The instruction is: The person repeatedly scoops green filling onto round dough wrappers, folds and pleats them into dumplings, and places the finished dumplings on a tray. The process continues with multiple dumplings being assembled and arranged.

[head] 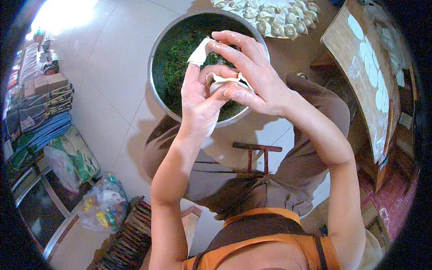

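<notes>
Above a large metal basin [153,77], my left hand [199,87] and my right hand [258,71] grip one dumpling [219,82] between them. Its pale dough edge is pinched and wavy, and my fingers hide much of it. A white covering [199,52] sits over a raised finger of my left hand; I cannot tell whether it is dough or a wrap. Flour whitens the skin of both hands. Inside the basin lies a chopped green filling [172,60]. Beyond its far right rim, several folded dumplings [278,18] rest in rows on a pale surface.
On my right stands a wooden board [351,50] dusted with flour, carrying several flat dough wrappers [369,64]. A small wooden stool frame [258,147] shows between my legs. Stacked goods [47,101] and a plastic bag of items [103,206] are to my left on the tiled floor [111,74].
</notes>
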The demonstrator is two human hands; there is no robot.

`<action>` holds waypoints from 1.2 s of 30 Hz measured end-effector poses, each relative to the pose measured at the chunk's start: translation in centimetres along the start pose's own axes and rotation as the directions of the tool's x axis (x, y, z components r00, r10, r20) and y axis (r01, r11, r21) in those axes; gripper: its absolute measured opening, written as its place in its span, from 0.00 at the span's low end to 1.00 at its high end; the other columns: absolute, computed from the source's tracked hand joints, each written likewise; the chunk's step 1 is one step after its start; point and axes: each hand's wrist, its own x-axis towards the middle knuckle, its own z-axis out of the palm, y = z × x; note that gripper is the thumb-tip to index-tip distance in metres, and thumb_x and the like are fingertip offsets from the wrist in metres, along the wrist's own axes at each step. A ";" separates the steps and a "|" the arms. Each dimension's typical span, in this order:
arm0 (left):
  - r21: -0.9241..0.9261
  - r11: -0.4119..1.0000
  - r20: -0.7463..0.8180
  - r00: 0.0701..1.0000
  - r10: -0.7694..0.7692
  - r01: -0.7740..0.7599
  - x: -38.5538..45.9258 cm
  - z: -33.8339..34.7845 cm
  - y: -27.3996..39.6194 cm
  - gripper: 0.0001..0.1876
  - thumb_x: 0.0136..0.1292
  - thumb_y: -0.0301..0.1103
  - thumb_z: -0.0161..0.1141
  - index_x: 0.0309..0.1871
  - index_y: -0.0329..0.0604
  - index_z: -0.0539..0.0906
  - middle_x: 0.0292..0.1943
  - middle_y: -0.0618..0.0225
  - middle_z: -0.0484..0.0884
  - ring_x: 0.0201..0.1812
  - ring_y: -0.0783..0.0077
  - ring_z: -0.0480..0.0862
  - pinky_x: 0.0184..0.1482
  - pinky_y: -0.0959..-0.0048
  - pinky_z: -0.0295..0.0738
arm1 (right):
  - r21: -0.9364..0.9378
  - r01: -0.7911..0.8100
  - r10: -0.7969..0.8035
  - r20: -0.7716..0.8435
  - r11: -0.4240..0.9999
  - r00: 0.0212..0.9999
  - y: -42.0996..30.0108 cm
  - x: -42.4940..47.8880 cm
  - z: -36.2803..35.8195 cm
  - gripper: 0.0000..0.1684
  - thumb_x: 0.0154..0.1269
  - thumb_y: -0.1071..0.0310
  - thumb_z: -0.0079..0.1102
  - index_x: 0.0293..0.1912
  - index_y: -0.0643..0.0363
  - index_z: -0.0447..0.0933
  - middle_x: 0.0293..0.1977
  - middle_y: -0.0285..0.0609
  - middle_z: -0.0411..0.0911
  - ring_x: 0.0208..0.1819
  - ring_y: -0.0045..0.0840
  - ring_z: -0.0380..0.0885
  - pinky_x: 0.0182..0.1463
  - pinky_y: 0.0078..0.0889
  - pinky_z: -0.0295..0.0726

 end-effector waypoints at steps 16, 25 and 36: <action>0.252 0.963 0.003 0.995 0.100 -0.098 -0.7 0.3 1.8 0.40 0.59 0.14 0.53 0.67 0.41 0.39 0.59 0.51 0.63 0.56 0.61 0.74 0.56 0.68 0.75 | -0.002 0.058 -0.058 -0.027 0.998 0.998 0.1 -0.7 0.5 0.26 0.74 0.57 0.38 0.60 0.67 0.68 0.61 0.55 0.68 0.60 0.44 0.70 0.63 0.43 0.65; 0.397 0.918 -0.228 0.968 0.105 -0.006 -0.3 2.0 3.4 0.41 0.53 0.12 0.64 0.64 0.35 0.47 0.48 0.50 0.76 0.50 0.62 0.80 0.48 0.69 0.83 | 0.577 -0.365 0.498 -0.086 0.731 0.863 -1.9 -0.7 0.3 0.25 0.76 0.58 0.35 0.58 0.66 0.72 0.38 0.44 0.82 0.30 0.21 0.80 0.39 0.24 0.80; 0.571 0.819 -0.229 0.948 0.223 -0.054 -0.4 1.4 1.9 0.27 0.56 0.17 0.65 0.52 0.30 0.59 0.42 0.51 0.81 0.38 0.67 0.85 0.41 0.74 0.84 | 0.496 -0.373 0.485 -0.114 0.784 0.867 -1.7 -1.2 1.0 0.25 0.75 0.59 0.37 0.55 0.67 0.75 0.45 0.52 0.81 0.45 0.32 0.81 0.51 0.31 0.78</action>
